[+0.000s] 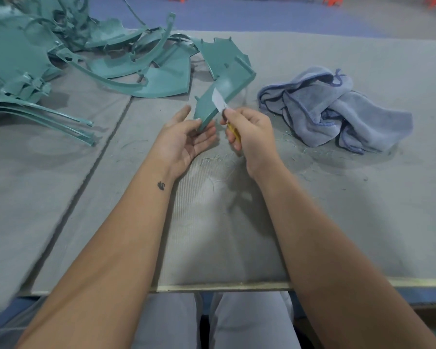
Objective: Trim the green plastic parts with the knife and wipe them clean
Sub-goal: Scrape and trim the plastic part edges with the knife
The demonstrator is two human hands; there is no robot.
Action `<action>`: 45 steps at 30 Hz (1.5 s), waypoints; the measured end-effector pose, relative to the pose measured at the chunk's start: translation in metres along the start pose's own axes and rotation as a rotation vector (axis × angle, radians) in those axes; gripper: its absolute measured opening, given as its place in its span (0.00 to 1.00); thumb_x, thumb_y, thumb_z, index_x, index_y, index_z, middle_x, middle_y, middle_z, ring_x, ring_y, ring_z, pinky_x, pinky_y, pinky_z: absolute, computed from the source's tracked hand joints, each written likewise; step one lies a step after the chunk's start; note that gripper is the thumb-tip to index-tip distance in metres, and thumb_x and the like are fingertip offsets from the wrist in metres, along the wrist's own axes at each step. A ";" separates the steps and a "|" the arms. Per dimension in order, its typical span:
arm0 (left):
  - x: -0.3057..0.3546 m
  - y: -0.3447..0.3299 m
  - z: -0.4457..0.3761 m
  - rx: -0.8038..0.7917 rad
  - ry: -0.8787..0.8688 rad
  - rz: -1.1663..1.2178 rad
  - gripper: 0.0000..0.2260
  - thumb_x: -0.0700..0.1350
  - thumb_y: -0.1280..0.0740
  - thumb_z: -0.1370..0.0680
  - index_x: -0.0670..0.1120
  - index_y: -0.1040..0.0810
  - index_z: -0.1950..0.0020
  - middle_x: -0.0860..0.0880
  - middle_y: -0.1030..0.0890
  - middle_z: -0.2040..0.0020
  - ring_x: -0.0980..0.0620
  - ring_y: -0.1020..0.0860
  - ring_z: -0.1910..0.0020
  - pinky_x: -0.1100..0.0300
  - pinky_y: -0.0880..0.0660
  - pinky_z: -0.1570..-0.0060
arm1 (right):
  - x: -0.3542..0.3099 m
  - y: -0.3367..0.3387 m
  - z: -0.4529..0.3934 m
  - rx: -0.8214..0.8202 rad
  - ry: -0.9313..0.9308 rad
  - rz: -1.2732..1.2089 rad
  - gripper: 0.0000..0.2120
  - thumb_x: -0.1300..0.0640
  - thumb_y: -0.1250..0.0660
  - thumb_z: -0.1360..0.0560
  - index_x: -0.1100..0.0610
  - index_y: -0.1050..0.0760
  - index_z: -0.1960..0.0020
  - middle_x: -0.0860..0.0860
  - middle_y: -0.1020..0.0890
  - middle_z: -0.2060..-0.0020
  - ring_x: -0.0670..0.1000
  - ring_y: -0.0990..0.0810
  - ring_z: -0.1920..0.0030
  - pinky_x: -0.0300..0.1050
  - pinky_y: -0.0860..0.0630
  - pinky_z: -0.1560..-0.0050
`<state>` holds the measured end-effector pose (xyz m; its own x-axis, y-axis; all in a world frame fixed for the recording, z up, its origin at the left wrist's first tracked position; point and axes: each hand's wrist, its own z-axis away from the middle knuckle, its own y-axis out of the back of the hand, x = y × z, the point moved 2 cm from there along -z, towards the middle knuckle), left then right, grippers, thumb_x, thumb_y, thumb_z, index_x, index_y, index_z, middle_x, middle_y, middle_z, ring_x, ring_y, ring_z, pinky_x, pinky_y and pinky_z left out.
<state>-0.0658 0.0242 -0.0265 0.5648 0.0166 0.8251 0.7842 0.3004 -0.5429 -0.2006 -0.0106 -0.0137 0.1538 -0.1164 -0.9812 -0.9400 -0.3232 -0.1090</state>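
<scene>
While left hand (186, 139) pinches green part (220, 94) and right hand (247, 132) grips knife (219, 102) against edge: trimming; next, steady shave, then cloth (332, 109) right of hand.

A grey felt-like mat (337, 210) covers the worktop. A dark seam (91, 170) runs slantwise across the left part of the mat, from the near edge up toward the middle. Along the near edge, a pale wooden strip (224, 287) shows under the mat, with a blue band (423, 297) below it at the right corner. Beyond the far edge lies a blue floor (237, 13), turning grey toward the right. Orange stools (334, 0) stand at the top, cut off. The light is soft and even.
</scene>
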 end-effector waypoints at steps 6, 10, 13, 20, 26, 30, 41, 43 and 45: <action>-0.001 -0.001 -0.001 -0.046 0.048 -0.087 0.10 0.38 0.44 0.18 0.37 0.24 0.45 0.45 0.16 0.65 0.53 0.17 0.67 0.63 0.20 0.65 | 0.002 -0.003 0.001 -0.070 0.053 0.084 0.15 0.64 0.37 0.21 0.57 0.25 0.66 0.46 0.28 0.79 0.40 0.34 0.79 0.31 0.38 0.77; -0.002 -0.001 -0.003 -0.003 0.016 0.002 0.09 0.37 0.43 0.17 0.36 0.24 0.49 0.43 0.16 0.64 0.50 0.16 0.66 0.62 0.20 0.65 | 0.005 -0.007 0.002 -0.096 0.128 0.270 0.17 0.64 0.36 0.22 0.52 0.26 0.69 0.41 0.28 0.80 0.40 0.32 0.76 0.33 0.36 0.70; 0.000 -0.001 -0.003 -0.024 -0.006 -0.009 0.08 0.36 0.41 0.19 0.37 0.22 0.50 0.43 0.15 0.61 0.50 0.15 0.62 0.61 0.20 0.63 | 0.007 -0.008 0.001 -0.089 0.170 0.410 0.12 0.62 0.34 0.22 0.55 0.24 0.65 0.41 0.27 0.77 0.40 0.31 0.74 0.33 0.35 0.68; -0.001 -0.003 -0.003 0.021 0.008 -0.035 0.07 0.34 0.43 0.18 0.37 0.25 0.48 0.42 0.16 0.64 0.50 0.16 0.66 0.60 0.20 0.66 | 0.013 -0.004 -0.002 -0.046 0.142 0.400 0.14 0.59 0.35 0.22 0.52 0.25 0.66 0.41 0.28 0.80 0.41 0.33 0.75 0.39 0.36 0.68; 0.000 -0.005 -0.002 0.023 0.011 -0.063 0.09 0.35 0.44 0.17 0.39 0.25 0.51 0.43 0.16 0.67 0.50 0.16 0.68 0.60 0.19 0.66 | 0.018 -0.002 -0.005 -0.020 0.140 0.311 0.14 0.58 0.35 0.22 0.50 0.26 0.66 0.41 0.28 0.80 0.41 0.33 0.75 0.41 0.36 0.68; 0.000 0.002 -0.002 0.037 0.019 -0.038 0.09 0.36 0.45 0.17 0.38 0.26 0.50 0.43 0.16 0.68 0.51 0.17 0.70 0.61 0.20 0.68 | 0.017 0.015 -0.011 0.207 0.028 -0.018 0.15 0.57 0.37 0.20 0.54 0.28 0.65 0.47 0.31 0.76 0.44 0.37 0.76 0.38 0.39 0.74; 0.001 0.008 -0.006 0.026 0.007 0.178 0.10 0.31 0.43 0.19 0.35 0.31 0.38 0.37 0.19 0.49 0.46 0.15 0.59 0.56 0.18 0.62 | 0.010 0.025 -0.012 0.333 0.024 -0.137 0.08 0.59 0.37 0.20 0.56 0.29 0.59 0.49 0.25 0.71 0.46 0.29 0.74 0.38 0.32 0.71; 0.001 0.007 -0.006 0.030 0.002 0.169 0.12 0.30 0.42 0.19 0.35 0.31 0.36 0.38 0.19 0.48 0.46 0.15 0.59 0.56 0.18 0.62 | 0.009 0.023 -0.010 0.317 0.059 -0.097 0.07 0.62 0.39 0.20 0.55 0.30 0.57 0.50 0.21 0.71 0.48 0.25 0.75 0.40 0.30 0.74; 0.002 0.007 -0.004 0.007 -0.018 0.142 0.12 0.29 0.41 0.20 0.36 0.29 0.38 0.40 0.19 0.49 0.48 0.15 0.58 0.59 0.19 0.61 | 0.008 0.022 -0.008 0.303 0.087 -0.063 0.07 0.62 0.39 0.20 0.54 0.31 0.56 0.51 0.21 0.73 0.48 0.26 0.77 0.38 0.32 0.77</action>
<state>-0.0585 0.0226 -0.0292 0.6657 0.0762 0.7424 0.6947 0.3002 -0.6537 -0.2174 -0.0265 -0.0223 0.2282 -0.1890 -0.9551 -0.9736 -0.0396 -0.2247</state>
